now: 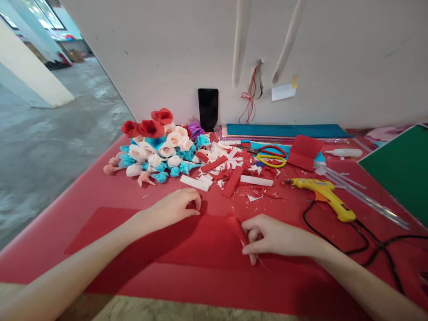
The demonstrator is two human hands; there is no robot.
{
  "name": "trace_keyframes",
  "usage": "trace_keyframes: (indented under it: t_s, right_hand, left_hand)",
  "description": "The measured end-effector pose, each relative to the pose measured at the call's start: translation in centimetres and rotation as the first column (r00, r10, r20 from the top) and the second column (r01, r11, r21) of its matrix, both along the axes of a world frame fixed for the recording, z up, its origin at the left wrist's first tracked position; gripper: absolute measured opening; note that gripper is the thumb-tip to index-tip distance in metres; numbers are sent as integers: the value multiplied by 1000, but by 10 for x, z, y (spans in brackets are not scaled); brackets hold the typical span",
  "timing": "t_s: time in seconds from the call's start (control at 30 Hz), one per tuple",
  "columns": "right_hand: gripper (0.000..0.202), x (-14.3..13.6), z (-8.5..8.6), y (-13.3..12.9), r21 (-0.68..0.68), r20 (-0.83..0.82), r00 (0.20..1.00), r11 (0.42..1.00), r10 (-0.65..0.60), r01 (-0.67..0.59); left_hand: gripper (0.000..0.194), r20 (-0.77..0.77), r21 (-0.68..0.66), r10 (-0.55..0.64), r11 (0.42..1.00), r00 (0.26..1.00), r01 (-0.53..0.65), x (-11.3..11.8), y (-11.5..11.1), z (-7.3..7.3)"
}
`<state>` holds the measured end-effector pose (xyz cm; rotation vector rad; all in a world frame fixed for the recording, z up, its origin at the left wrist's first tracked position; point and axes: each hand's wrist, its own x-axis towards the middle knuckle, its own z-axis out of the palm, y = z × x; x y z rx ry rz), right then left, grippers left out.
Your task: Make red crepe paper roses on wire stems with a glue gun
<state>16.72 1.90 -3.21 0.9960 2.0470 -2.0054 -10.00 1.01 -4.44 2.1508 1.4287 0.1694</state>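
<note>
A long sheet of red paper point(140, 243) lies across the red-covered table in front of me. My left hand point(177, 206) is at its upper edge, thumb and fingers curled together in a loop; the fingertips meet at the paper, though the grip itself is partly hidden. At the right end, my right hand point(264, 238) is closed with bent fingers on the paper's edge, which is slightly lifted there. A thin, wire-like strand pokes out below those fingers; its kind cannot be made out.
Paper flowers point(160, 151) are heaped at back left beside red and white scraps point(230, 171). Scissors point(272, 156), a yellow glue gun point(326, 194) with a black cable, glue sticks point(368, 196) and a white bottle point(344, 153) lie rightward. A phone point(208, 108) leans against the wall.
</note>
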Motion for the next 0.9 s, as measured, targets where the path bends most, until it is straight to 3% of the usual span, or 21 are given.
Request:
trace_keyframes:
  t_s: [0.37, 0.5, 0.57, 0.63, 0.7, 0.8, 0.9]
  right_hand:
    - [31, 1, -6, -1, -24, -28, 999, 999, 22, -23]
    - [32, 0, -4, -1, 16, -61, 998, 1000, 7, -6]
    - [29, -1, 3, -3, 102, -96, 994, 993, -54, 64]
    - [23, -2, 13, -6, 242, -162, 974, 951, -158, 194]
    - [18, -3, 23, -9, 376, -261, 936, 868, -237, 325]
    - [13, -3, 35, -13, 495, -392, 882, 747, -263, 443]
    - [11, -2, 43, -17, 548, -465, 847, 666, -259, 505]
  left_hand:
    - [12, 104, 13, 89, 996, 991, -91, 1, -5, 9]
    - [12, 170, 55, 155, 985, 973, -167, 7, -4, 22]
    - [12, 216, 76, 167, 979, 962, -187, 12, -4, 32]
    - [12, 267, 89, 153, 979, 951, -183, 18, -4, 43]
    - [12, 308, 105, 122, 981, 944, -161, 25, -5, 54]
    - [11, 349, 141, 29, 987, 937, -83, 39, -6, 72]
    - [12, 357, 197, -123, 979, 926, 54, 52, -4, 88]
